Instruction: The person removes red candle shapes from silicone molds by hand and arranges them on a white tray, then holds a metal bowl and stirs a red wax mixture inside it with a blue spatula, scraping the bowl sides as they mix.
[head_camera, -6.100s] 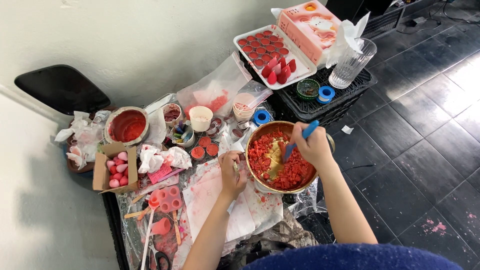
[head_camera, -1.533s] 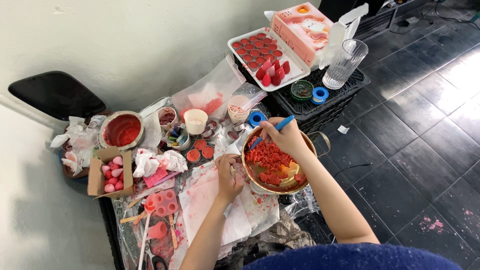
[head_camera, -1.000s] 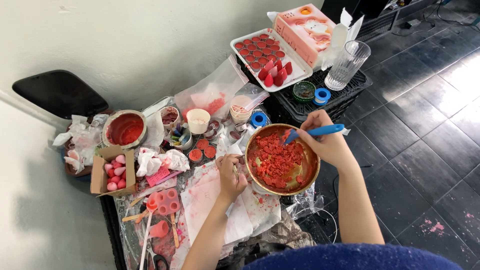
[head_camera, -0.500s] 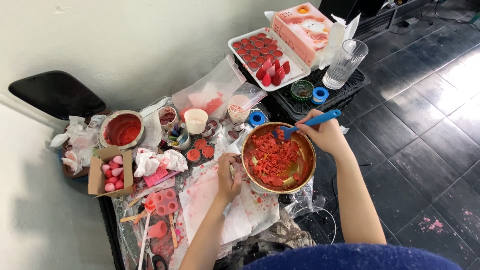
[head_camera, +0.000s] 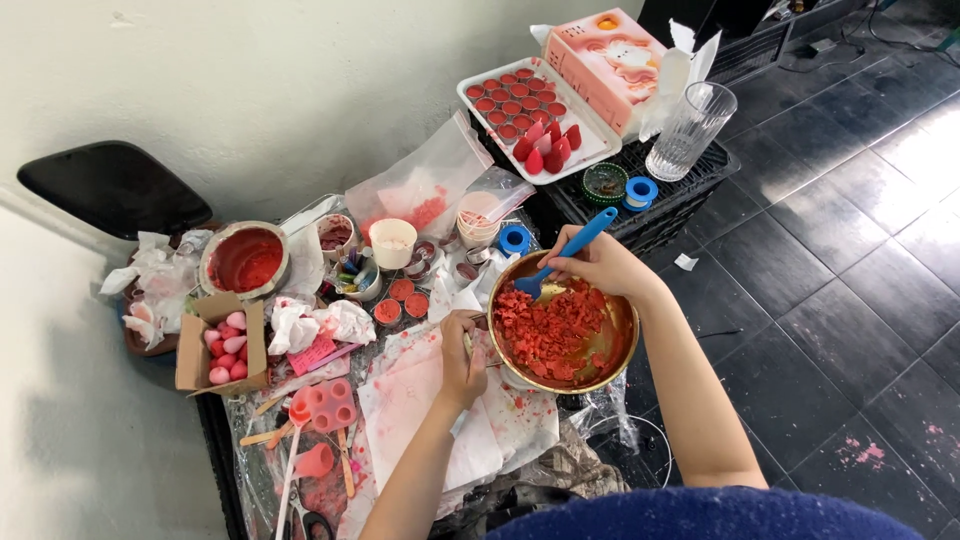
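We see the gold metal bowl (head_camera: 612, 352) near the middle of the cluttered work table (head_camera: 262, 470), and it is filled with red crumbled pieces (head_camera: 545, 328). Our right hand (head_camera: 598, 266) is over the far rim of this bowl, and its fingers are closed around the handle of a blue spatula (head_camera: 568, 252). The handle points up and away from us, toward the black crate (head_camera: 668, 200), while the blade goes down to the left and touches the red pieces at the far edge of the bowl. So the spatula lies inside the grip, and the bowl is directly below the hand.

Our left hand (head_camera: 462, 352) is at the left side of the bowl, touching its rim. The fingers are curled there and seem to grasp the rim or a short handle, but we cannot tell exactly which part they hold. Below this hand lies white paper with red stains (head_camera: 420, 400).

Just beyond the bowl stand small round tins with red filling (head_camera: 402, 298) and a roll of blue tape (head_camera: 514, 239). Further left there are a second bowl with red inside (head_camera: 244, 260) and an open cardboard box with pink shapes (head_camera: 222, 342). A white tray with red moulds (head_camera: 528, 112) and a tall clear glass (head_camera: 690, 130) rest on the crate.
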